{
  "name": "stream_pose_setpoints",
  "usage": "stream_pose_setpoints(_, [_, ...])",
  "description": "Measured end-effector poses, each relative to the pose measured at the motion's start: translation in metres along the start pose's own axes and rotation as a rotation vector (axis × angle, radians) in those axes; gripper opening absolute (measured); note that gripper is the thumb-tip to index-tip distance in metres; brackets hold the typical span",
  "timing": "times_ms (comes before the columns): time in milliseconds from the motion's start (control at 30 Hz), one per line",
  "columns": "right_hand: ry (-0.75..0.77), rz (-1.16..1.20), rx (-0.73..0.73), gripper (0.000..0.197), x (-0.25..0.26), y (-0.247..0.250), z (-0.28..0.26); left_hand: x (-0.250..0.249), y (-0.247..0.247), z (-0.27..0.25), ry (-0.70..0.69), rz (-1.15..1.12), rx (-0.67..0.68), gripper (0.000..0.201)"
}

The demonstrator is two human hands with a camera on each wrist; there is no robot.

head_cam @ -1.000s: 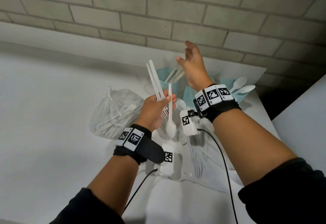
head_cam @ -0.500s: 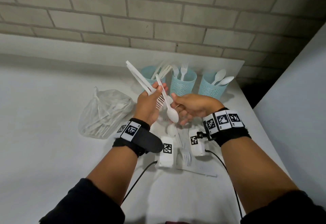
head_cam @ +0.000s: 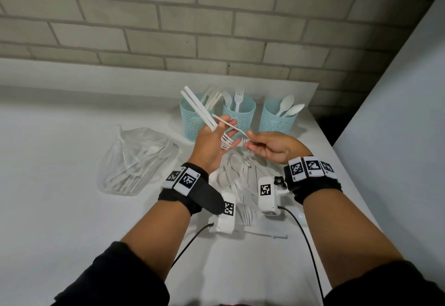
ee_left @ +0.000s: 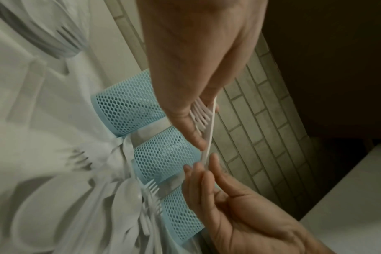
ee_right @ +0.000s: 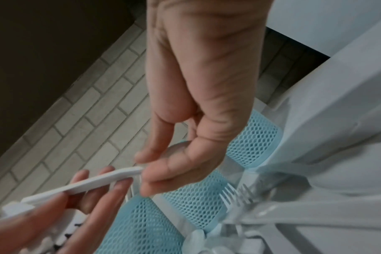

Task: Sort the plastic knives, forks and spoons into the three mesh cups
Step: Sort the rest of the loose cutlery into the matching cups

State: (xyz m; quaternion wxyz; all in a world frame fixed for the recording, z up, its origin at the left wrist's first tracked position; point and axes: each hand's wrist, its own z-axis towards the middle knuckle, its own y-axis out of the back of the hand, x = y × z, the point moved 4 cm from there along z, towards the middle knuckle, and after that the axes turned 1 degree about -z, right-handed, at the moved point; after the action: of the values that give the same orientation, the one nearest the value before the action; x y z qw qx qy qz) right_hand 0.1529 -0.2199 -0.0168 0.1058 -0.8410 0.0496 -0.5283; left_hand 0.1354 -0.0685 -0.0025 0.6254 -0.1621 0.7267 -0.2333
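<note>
White spoon (head_cam: 228, 126) level, right hand (head_cam: 272, 146) pinching

Black sleeves (head_cam: 115, 279), black wristbands (head_cam: 313, 185) with white coded tags, 2 cabled white cameras (head_cam: 267, 194).

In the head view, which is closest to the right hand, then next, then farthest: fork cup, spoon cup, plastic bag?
From the right hand:
1. Fork cup, middle of the row, just behind it.
2. Spoon cup, right end; nearly ties with the fork cup.
3. Plastic bag, far left.

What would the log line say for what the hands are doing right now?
left hand: holds forks | right hand: pinches a utensil from left hand | three mesh cups: partly filled
</note>
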Motion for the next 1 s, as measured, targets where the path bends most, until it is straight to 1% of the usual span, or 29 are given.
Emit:
stream_pose_setpoints(100, [0.112, 0.063, -0.089, 0.007, 0.009, 0.007, -0.003, 0.004, -0.001, 0.0, 0.051, 0.049, 0.031, 0.02])
stream_pose_setpoints(167, [0.19, 0.069, -0.206, 0.01, 0.02, 0.017, -0.004, 0.006, -0.002, -0.001, 0.104, 0.084, 0.056, 0.022])
stream_pose_setpoints(233, [0.31, 0.077, -0.402, 0.016, 0.037, 0.03, -0.008, 0.007, -0.003, -0.002, 0.138, 0.144, 0.074, 0.025])
stream_pose_setpoints(267, [0.392, 0.044, -0.54, 0.02, 0.048, 0.037, -0.013, 0.008, -0.003, -0.002, 0.149, 0.165, 0.073, 0.026])
stream_pose_setpoints(333, [0.579, -0.093, -0.819, 0.027, 0.072, 0.046, -0.031, 0.01, -0.005, -0.004, 0.177, 0.193, 0.067, 0.026])
stream_pose_setpoints(367, [0.662, -0.192, -0.919, 0.028, 0.084, 0.047, -0.041, 0.012, -0.007, -0.004, 0.194, 0.199, 0.07, 0.025])
stream_pose_setpoints(400, [0.715, -0.315, -0.992, 0.029, 0.093, 0.046, -0.049, 0.014, -0.008, -0.005, 0.213, 0.2, 0.075, 0.024])
stream_pose_setpoints(467, [0.738, -0.569, -1.074, 0.032, 0.107, 0.043, -0.058, 0.017, -0.01, -0.006, 0.251, 0.215, 0.095, 0.021])
stream_pose_setpoints(500, [0.727, -0.683, -1.083, 0.034, 0.111, 0.041, -0.059, 0.019, -0.01, -0.006, 0.267, 0.234, 0.107, 0.021])
stream_pose_setpoints(567, [0.667, -0.888, -1.065, 0.035, 0.114, 0.04, -0.05, 0.02, -0.011, -0.006, 0.294, 0.27, 0.126, 0.028])
stream_pose_setpoints(667, [0.561, -1.083, -0.99, 0.035, 0.108, 0.044, -0.029, 0.021, -0.011, -0.006, 0.36, 0.278, 0.137, 0.041])
stream_pose_setpoints(733, [0.506, -1.159, -0.919, 0.036, 0.099, 0.046, -0.016, 0.021, -0.011, -0.007, 0.402, 0.267, 0.141, 0.041])
stream_pose_setpoints(833, [0.437, -1.232, -0.833, 0.034, 0.087, 0.049, -0.002, 0.019, -0.008, -0.008, 0.425, 0.282, 0.143, 0.037])
stream_pose_setpoints(933, [0.414, -1.24, -0.77, 0.034, 0.078, 0.05, 0.006, 0.018, -0.004, -0.007, 0.394, 0.339, 0.146, 0.031])
stream_pose_setpoints(1000, [0.405, -1.247, -0.801, 0.038, 0.076, 0.05, 0.007, 0.017, -0.003, -0.006, 0.347, 0.373, 0.149, 0.028])
